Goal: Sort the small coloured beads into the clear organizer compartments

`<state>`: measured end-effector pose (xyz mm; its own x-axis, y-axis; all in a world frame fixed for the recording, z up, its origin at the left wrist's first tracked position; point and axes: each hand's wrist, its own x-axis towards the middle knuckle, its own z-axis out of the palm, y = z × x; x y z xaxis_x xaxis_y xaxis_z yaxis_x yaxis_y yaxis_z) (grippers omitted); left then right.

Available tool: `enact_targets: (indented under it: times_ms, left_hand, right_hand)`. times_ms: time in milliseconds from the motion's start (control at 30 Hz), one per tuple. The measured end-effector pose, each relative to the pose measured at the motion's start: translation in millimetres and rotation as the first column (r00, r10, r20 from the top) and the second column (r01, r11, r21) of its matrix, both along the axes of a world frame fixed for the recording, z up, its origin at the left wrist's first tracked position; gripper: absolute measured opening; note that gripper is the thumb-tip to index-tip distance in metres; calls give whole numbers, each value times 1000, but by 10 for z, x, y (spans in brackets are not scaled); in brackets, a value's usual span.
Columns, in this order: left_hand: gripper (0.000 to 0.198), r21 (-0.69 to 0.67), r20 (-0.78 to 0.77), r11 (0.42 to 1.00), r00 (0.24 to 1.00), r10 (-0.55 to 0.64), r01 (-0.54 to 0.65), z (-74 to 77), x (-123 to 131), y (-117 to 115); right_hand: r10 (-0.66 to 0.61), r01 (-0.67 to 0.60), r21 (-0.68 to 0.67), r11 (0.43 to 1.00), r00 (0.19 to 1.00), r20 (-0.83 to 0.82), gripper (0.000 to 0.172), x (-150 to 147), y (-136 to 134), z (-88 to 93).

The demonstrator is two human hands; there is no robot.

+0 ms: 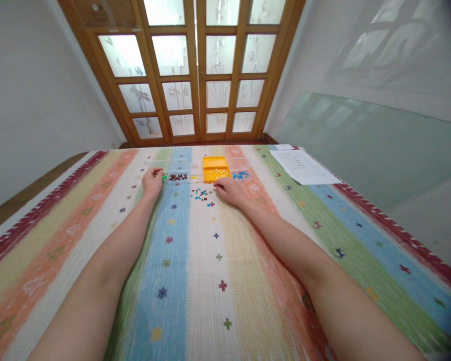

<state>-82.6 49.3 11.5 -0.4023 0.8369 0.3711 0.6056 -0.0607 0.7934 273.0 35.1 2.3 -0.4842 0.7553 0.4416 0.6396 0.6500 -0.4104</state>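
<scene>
Both my arms stretch far forward over a striped, colourful cloth. My left hand (152,181) rests on the cloth with fingers curled, pinched at a small green piece (164,176) beside a clear tray of dark pieces (178,177). My right hand (228,190) lies palm down, its fingertips pressed together at the edge of a scatter of tiny coloured pieces (201,194). An orange box (215,168) holding white bits stands just beyond. A clear tray with blue pieces (241,175) sits to its right.
A printed paper sheet (302,166) lies at the far right of the cloth. Wooden doors with frosted glass panes (199,70) stand behind the surface. A glass panel (379,150) leans along the right wall.
</scene>
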Motion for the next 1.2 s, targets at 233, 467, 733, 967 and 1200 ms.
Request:
enact_targets:
  times_ms: [233, 467, 733, 967, 1200]
  left_hand:
    - [23, -93, -295, 925, 877, -380, 369, 15, 362, -145]
    - [18, -221, -540, 762, 574, -615, 609, 34, 649, -247]
    - [14, -234, -603, 714, 478, -639, 660, 36, 767, -315]
    - [14, -223, -590, 720, 497, -636, 657, 35, 795, -328]
    - [15, -87, -397, 852, 766, -505, 516, 2, 701, -248]
  right_hand:
    - [14, -14, 14, 1000, 1000, -10, 21, 15, 19, -28]
    - [10, -10, 9, 1000, 1000, 0, 23, 13, 41, -58]
    - [3, -3, -7, 1000, 1000, 6, 24, 14, 70, -100]
    - [14, -14, -14, 1000, 1000, 3, 24, 13, 55, -77]
    - [15, -15, -19, 1000, 1000, 3, 23, 13, 42, -65]
